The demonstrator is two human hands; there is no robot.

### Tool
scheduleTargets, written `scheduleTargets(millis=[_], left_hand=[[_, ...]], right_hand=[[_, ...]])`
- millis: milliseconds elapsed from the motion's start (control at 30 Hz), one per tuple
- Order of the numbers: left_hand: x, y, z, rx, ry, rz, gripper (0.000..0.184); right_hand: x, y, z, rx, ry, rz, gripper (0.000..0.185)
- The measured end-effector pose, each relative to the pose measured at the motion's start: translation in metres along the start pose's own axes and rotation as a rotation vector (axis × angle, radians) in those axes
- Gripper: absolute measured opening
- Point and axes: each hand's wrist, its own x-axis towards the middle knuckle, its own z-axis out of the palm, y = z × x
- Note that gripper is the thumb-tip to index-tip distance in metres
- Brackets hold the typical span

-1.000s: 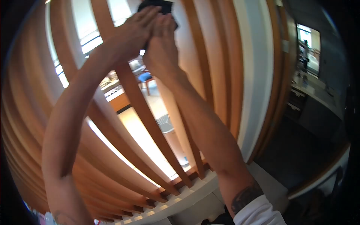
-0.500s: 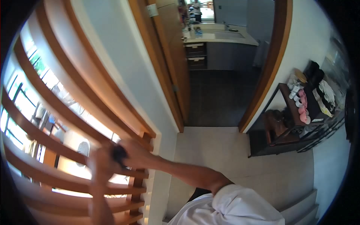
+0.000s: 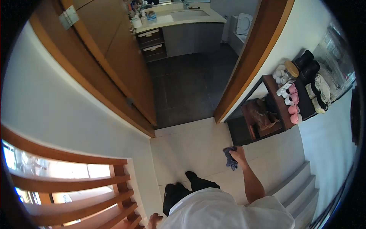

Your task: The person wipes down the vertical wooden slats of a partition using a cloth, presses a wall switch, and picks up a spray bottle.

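Note:
A dark grey-blue cloth hangs from my right hand, whose fingers are wrapped round its upper part. This hand is held out over the pale tiled floor, a little in front of the shoe rack. My left hand is low at the bottom edge of the view, beside my white shirt and close to the ledge of the wooden slats. Its fingers are curled in, and whether anything is inside them cannot be made out.
Wooden slats stand at the lower left. An open wooden door leads to a bathroom with a counter. A rack with several shoes stands right of the doorway, and grey steps are at the lower right.
The view has turned from the slats to the doorway and floor. My hands, together at the slats before, are now apart; the cloth is in my right hand, away from the slats.

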Motion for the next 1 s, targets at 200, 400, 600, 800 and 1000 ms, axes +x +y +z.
scheduleTargets(millis=[200, 400, 600, 800, 1000], left_hand=[[0.07, 0.11, -0.189, 0.087, 0.319, 0.081, 0.052], [0.159, 0.298, -0.416, 0.579, 0.444, 0.58, 0.044], [0.167, 0.497, -0.523, 0.757, 0.562, 0.869, 0.03], [0.148, 0.665, -0.544, 0.387, 0.373, 1.102, 0.016], [0.049, 0.856, -0.593, -0.05, 0.208, 1.384, 0.019]], right_hand=[[0.069, 0.016, 0.038, -0.46, 0.132, -0.31, 0.048], [-0.007, 0.077, 0.059, -0.023, 0.305, 0.279, 0.044], [-0.065, 0.099, 0.111, 0.181, 0.349, 0.92, 0.041], [0.012, 0.103, 0.161, 0.37, 0.314, 1.104, 0.046], [0.108, 0.067, 0.076, 0.244, 0.439, 0.768, 0.05]])
